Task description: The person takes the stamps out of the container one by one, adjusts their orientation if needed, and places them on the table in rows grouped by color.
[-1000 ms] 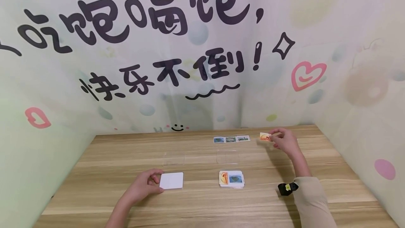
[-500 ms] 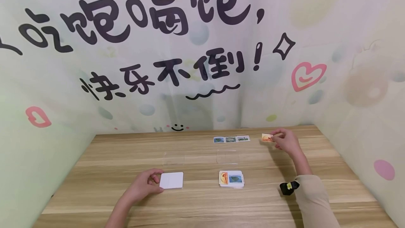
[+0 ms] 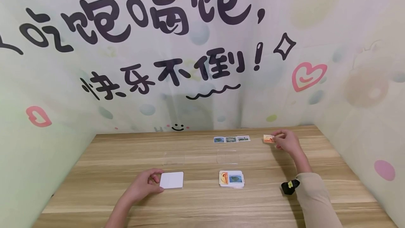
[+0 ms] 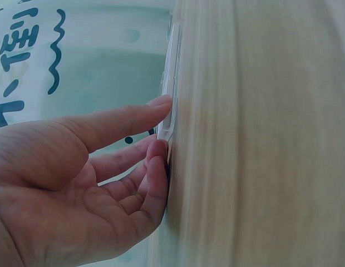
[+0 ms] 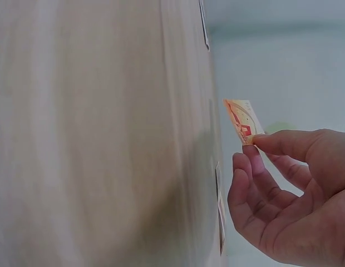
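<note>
Over the far right of the table my right hand [image 3: 287, 140] pinches a small orange stamp [image 3: 268, 138] between thumb and fingertips. In the right wrist view the stamp [image 5: 243, 119] is raised off the tabletop, a red figure on its yellow-orange face. A row of three stamps [image 3: 231, 139] with blue and green pictures lies to its left. My left hand [image 3: 146, 185] holds the left edge of a flat white stack of cards [image 3: 172, 180]. In the left wrist view, thumb and fingers grip the corner of this thin stack [image 4: 170, 83], its edge looking clear and layered.
Right of the white stack lies another card stack [image 3: 231, 184] topped with an orange and a blue stamp. Two clear plastic covers [image 3: 174, 158] lie behind the stacks. More stamps [image 5: 220, 217] lie under my right hand. A patterned curtain [image 3: 202, 112] stands behind the wooden table [image 3: 196, 208].
My right hand has drifted slightly to the right with the orange stamp still pinched. The left hand and the card stacks have stayed where they were.
</note>
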A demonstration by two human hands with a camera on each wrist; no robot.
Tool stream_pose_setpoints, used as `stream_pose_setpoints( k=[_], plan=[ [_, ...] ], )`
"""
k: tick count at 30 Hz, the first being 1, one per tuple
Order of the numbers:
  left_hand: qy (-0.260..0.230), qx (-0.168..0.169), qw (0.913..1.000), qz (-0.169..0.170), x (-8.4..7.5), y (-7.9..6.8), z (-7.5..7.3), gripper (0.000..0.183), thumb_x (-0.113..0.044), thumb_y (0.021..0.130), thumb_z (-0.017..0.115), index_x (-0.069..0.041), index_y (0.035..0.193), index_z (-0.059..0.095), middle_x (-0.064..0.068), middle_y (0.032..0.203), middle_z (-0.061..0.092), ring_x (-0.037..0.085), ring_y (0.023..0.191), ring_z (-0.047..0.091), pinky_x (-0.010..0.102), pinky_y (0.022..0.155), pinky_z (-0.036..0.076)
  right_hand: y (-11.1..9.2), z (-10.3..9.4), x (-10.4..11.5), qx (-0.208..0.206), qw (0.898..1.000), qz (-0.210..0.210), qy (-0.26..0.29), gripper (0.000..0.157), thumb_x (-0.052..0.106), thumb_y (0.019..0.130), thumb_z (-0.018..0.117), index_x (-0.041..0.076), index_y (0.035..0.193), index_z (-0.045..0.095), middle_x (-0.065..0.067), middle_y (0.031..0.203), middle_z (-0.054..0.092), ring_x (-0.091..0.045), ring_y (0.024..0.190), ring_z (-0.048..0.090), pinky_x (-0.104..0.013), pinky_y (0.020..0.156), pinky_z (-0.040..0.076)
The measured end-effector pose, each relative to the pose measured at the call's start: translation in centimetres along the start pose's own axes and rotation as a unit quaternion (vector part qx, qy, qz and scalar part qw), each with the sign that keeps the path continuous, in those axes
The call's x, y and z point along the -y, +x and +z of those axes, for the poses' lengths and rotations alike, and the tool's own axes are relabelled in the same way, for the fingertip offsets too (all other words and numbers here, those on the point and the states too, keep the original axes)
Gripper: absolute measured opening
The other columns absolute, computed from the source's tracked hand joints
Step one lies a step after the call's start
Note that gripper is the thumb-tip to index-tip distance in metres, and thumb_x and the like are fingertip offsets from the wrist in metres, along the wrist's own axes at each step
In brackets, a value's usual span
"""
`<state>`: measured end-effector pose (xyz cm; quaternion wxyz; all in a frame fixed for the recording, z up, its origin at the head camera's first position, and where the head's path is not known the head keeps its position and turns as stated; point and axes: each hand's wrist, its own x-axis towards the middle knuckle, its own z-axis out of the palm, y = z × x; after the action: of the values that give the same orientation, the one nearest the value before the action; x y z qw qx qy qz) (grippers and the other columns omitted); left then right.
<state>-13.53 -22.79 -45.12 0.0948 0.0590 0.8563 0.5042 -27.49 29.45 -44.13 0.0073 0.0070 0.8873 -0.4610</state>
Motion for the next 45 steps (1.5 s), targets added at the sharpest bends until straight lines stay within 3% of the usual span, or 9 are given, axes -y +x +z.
stream_pose_setpoints(
  k=[14, 31, 45],
  plan=[
    [0.005, -0.005, 1.0, 0.002, 0.0, 0.0, 0.0, 0.056, 0.006, 0.078, 0.085, 0.015, 0.128, 0.062, 0.008, 0.092, 0.057, 0.018, 0.075, 0.049, 0.024, 0.065, 0.043, 0.7, -0.1, -0.8, -0.004, 1.0, 0.005, -0.011, 0.025, 0.005, 0.101, 0.061, -0.014, 0.117, 0.063, -0.026, 0.095, 0.071, -0.016, 0.065, 0.063, -0.029, 0.059, 0.054],
    [0.011, -0.007, 0.9999, 0.006, -0.1, 0.0, 0.0, 0.055, 0.006, 0.077, 0.086, 0.015, 0.126, 0.063, 0.008, 0.09, 0.057, 0.018, 0.074, 0.049, 0.023, 0.063, 0.042, 1.3, 0.0, -1.6, -0.016, 0.999, -0.005, -0.028, 0.021, 0.001, 0.099, 0.061, -0.014, 0.112, 0.064, -0.015, 0.082, 0.069, -0.014, 0.062, 0.06, -0.027, 0.055, 0.05],
    [0.009, -0.008, 0.9999, -0.006, -0.3, -0.1, 0.1, 0.054, 0.006, 0.078, 0.086, 0.015, 0.126, 0.063, 0.009, 0.091, 0.057, 0.021, 0.076, 0.05, 0.024, 0.064, 0.044, 1.7, 0.1, -1.9, -0.024, 0.999, -0.01, -0.032, 0.02, -0.001, 0.097, 0.061, -0.016, 0.109, 0.064, -0.017, 0.083, 0.068, -0.013, 0.059, 0.059, -0.025, 0.053, 0.05]
  ],
)
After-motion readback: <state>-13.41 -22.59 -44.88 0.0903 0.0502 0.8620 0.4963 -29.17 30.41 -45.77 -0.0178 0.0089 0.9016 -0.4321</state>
